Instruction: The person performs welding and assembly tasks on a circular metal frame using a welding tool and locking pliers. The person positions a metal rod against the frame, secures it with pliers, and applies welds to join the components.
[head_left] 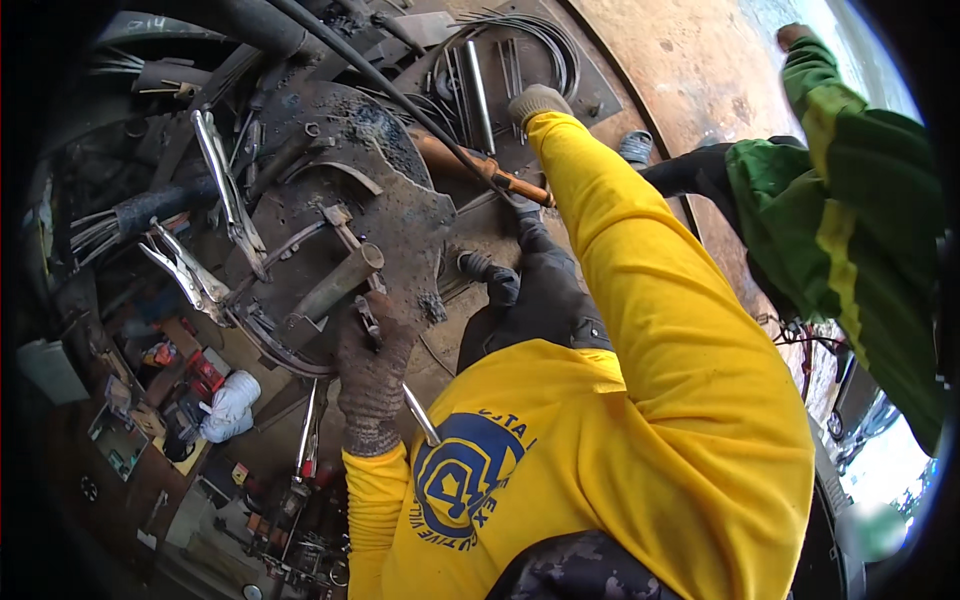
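Note:
My left hand (375, 375), in a brown knit glove, is closed around a pair of locking pliers (421, 415). Part of the tool shows above the fingers, and a bright handle end sticks out below. Close to that hand are a short steel pipe (340, 282) and curved bar pieces on a rough, dark steel plate (412, 220). My right arm stretches forward. Its hand (538, 103), in a pale glove, looks closed beside thin metal rods (514, 65) and a wire coil (565, 60); whatever is in its fingers is hidden.
More locking pliers (230, 195) grip the work at left. An orange-handled tool (525, 188) lies below my right arm, near a black cable (385, 82). A shiny tube (480, 98) rests by the rods. Another person in a green sleeve (870, 190) stands at right. Tools clutter the lower left.

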